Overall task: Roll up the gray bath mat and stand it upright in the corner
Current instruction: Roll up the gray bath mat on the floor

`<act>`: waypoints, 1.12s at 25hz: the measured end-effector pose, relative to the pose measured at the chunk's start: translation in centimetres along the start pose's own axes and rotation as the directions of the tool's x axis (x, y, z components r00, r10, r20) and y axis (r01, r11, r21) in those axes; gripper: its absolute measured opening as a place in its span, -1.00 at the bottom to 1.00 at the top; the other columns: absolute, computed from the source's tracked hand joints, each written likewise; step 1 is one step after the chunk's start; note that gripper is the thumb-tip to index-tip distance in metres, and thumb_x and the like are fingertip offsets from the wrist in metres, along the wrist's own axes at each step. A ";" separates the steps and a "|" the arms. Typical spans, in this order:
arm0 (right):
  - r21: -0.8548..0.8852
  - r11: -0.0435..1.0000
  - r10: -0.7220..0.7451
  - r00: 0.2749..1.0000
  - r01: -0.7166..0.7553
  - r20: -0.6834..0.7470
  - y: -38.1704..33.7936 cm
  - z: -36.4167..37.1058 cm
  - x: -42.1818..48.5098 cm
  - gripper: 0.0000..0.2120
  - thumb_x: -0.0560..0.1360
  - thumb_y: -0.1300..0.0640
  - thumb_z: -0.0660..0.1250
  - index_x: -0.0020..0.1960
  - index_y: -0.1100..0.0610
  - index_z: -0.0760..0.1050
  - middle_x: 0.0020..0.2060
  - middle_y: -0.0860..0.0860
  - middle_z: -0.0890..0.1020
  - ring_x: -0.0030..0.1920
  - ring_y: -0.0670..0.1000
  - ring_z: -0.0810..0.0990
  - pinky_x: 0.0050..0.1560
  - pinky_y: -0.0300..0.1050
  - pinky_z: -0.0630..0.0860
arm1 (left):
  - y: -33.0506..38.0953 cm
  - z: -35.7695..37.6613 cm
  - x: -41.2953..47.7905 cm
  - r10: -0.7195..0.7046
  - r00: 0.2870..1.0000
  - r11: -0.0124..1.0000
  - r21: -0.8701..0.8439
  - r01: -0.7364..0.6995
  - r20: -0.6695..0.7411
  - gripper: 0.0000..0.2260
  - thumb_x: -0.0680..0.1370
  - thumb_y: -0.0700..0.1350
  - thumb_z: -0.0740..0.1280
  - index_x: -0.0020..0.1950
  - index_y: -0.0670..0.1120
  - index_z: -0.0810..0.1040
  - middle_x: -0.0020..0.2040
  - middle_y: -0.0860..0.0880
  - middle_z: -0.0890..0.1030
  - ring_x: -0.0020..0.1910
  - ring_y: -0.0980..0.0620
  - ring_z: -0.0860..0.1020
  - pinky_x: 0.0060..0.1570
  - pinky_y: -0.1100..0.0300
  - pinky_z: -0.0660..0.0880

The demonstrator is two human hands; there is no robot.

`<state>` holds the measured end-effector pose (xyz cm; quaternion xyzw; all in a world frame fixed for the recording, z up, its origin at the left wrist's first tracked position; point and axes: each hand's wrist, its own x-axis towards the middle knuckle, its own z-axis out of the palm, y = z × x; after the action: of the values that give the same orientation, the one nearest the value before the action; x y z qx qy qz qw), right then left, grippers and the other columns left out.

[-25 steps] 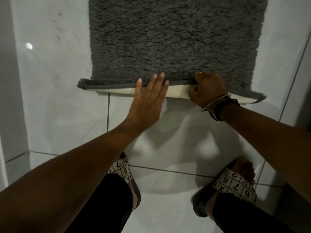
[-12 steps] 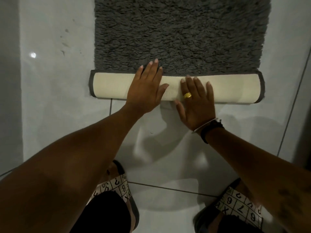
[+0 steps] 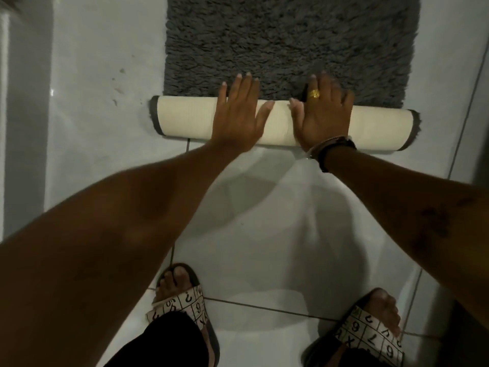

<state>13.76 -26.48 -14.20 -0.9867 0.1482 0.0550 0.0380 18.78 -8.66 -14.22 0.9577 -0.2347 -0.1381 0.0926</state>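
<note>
The gray bath mat [image 3: 291,41] lies on the white tiled floor, its shaggy pile facing up and running away from me. Its near end is rolled into a low tube [image 3: 185,119] that shows the cream backing, with dark edging at both ends. My left hand [image 3: 238,115] lies flat on the roll left of centre, fingers spread. My right hand [image 3: 324,115], with a gold ring and dark wrist bands, lies flat on the roll right of centre, fingertips reaching onto the pile. Neither hand grips anything.
My two feet in patterned slide sandals [image 3: 182,303] [image 3: 370,329] stand on the tiles behind the roll. A wall or door frame [image 3: 23,115] runs down the left side. A dark vertical surface [image 3: 481,128] borders the right edge.
The lifted near edge was folded over and rolled away from me. The roll has grown thicker, and both hands have gone from holding the edge to pressing flat on top.
</note>
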 end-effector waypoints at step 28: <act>0.168 0.981 -0.114 0.989 0.097 0.096 -2.3 -2.6 11.3 -0.38 0.57 -0.15 0.03 0.51 0.19 0.10 0.51 0.19 0.20 0.51 0.19 0.13 0.46 0.28 -0.01 | 0.6 -7.8 17.9 -0.099 0.993 0.989 -0.114 0.091 -0.070 -0.54 0.71 0.00 -0.02 0.47 -0.19 0.43 0.53 -0.19 0.40 0.55 -0.10 0.31 0.58 -0.15 0.08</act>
<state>25.42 -27.79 -12.88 -0.9825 0.0973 0.0927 0.1293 36.17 -16.79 -10.66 0.9658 -0.1773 -0.1189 0.1474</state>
